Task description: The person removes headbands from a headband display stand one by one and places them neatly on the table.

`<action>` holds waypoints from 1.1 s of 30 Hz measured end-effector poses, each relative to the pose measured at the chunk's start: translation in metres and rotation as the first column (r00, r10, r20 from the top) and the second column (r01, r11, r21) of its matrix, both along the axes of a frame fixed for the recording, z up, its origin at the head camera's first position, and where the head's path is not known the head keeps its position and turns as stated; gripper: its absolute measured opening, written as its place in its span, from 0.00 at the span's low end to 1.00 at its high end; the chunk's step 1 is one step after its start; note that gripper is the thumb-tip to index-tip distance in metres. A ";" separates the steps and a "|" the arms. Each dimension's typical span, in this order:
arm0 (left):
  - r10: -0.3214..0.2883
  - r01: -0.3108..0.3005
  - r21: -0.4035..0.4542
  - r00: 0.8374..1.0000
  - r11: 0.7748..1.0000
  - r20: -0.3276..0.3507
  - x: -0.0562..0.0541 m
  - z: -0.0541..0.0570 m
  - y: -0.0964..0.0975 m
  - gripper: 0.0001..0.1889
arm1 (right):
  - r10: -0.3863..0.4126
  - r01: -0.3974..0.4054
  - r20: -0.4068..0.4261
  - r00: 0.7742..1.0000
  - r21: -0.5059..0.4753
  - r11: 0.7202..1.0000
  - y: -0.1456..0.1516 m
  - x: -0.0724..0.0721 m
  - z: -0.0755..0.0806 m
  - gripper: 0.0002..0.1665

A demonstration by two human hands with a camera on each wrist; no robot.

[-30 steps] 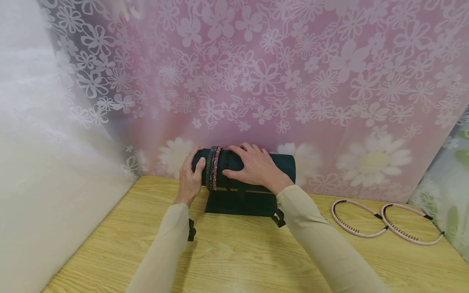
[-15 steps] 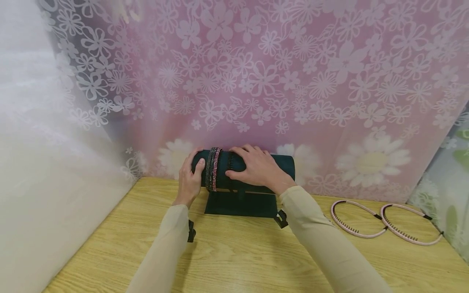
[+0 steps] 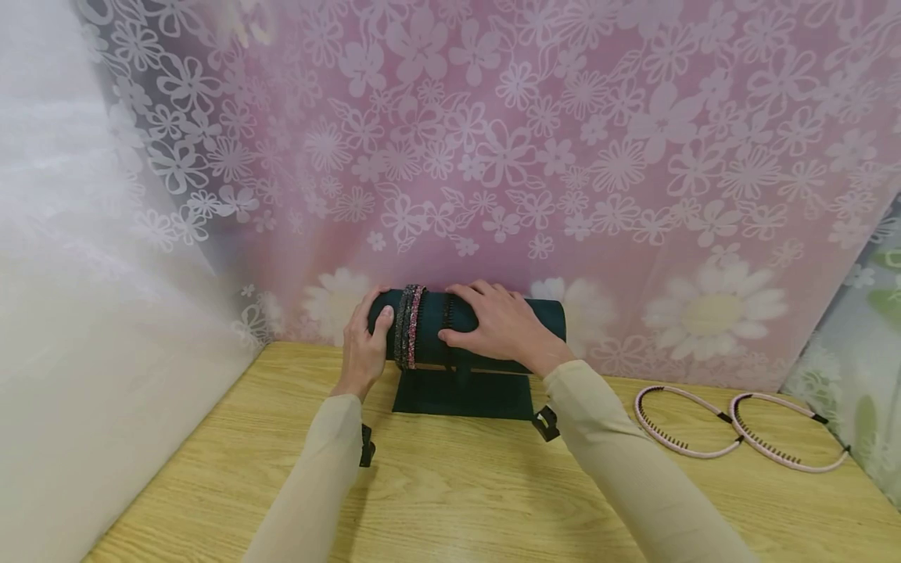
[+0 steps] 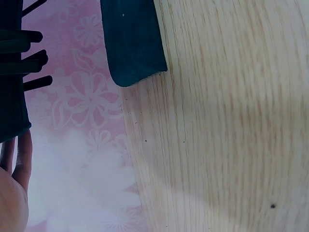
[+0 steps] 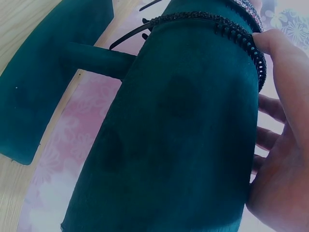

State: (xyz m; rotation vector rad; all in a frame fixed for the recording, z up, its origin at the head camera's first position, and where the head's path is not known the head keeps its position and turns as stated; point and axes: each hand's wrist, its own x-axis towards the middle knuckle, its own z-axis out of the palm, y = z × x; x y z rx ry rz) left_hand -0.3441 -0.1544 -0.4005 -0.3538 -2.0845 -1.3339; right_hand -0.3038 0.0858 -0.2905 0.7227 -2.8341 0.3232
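A dark teal velvet headband stand (image 3: 549, 317) with a horizontal roll stands on the table. My left hand (image 3: 362, 352) grips the roll's left end, thumb in front and fingers over the top. Beside it, grey and pink glittery headbands (image 3: 408, 324) sit round the roll. My right hand (image 3: 503, 328) arches over the middle, holding a black toothed headband (image 3: 448, 311) between thumb and index finger. In the right wrist view, the thumb lies on this beaded black headband (image 5: 207, 17), whose end sticks out below the roll. In the left wrist view, dark band ends (image 4: 29, 65) jut from the roll.
Two pale pink toothed headbands (image 3: 686, 452) lie overlapping on the wooden table (image 3: 450, 493) at right. A pink flowered curtain (image 3: 493, 156) hangs close behind the stand. A white wall (image 3: 105, 313) borders the table at left.
My right hand has slid a little to the right along the roll, and the black headband has shifted with it, away from the glittery ones. My left hand keeps its grip.
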 end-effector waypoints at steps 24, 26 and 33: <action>-0.005 0.005 0.001 1.000 1.000 -0.015 0.000 0.002 0.001 0.25 | 0.005 -0.005 0.015 1.000 -0.004 1.000 0.015 -0.002 0.001 0.46; -0.005 0.005 0.000 1.000 1.000 -0.013 0.000 0.001 0.000 0.26 | 0.007 -0.007 0.017 1.000 -0.002 1.000 0.015 -0.002 0.001 0.46; -0.011 0.011 0.002 1.000 1.000 -0.016 0.001 0.000 -0.001 0.26 | -0.006 0.006 0.036 0.999 0.001 1.000 0.018 -0.001 0.002 0.46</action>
